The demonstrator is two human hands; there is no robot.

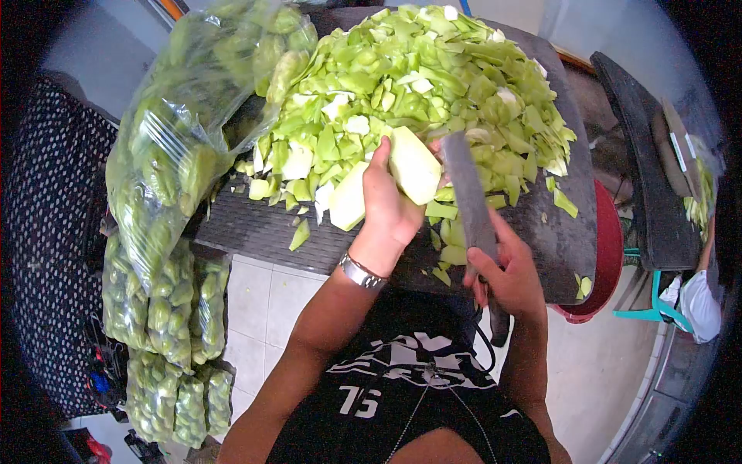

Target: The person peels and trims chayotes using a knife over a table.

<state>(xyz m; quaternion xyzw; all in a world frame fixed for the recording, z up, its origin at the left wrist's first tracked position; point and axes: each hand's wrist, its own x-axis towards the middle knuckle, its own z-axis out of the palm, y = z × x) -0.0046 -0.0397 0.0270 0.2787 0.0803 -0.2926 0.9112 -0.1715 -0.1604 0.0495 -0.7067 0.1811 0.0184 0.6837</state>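
Note:
My left hand [389, 203] wears a metal watch at the wrist and grips a peeled pale green vegetable [416, 165]. Another peeled piece [348, 197] lies just left of that hand. In my right hand [506, 271] is a knife [468, 189], its wide grey blade upright beside the peeled vegetable. Whether blade and vegetable touch is hard to tell. A large heap of green peelings and cut pieces [456, 85] covers much of the dark table [255, 236] beyond my hands.
Clear plastic bags of green vegetables [158, 170] rest at the table's left, with more bags [166, 301] below. A red tub [609, 255] stands under the right edge. Farther right are a dark board [645, 155], a turquoise stool [657, 305] and part of another person [702, 298].

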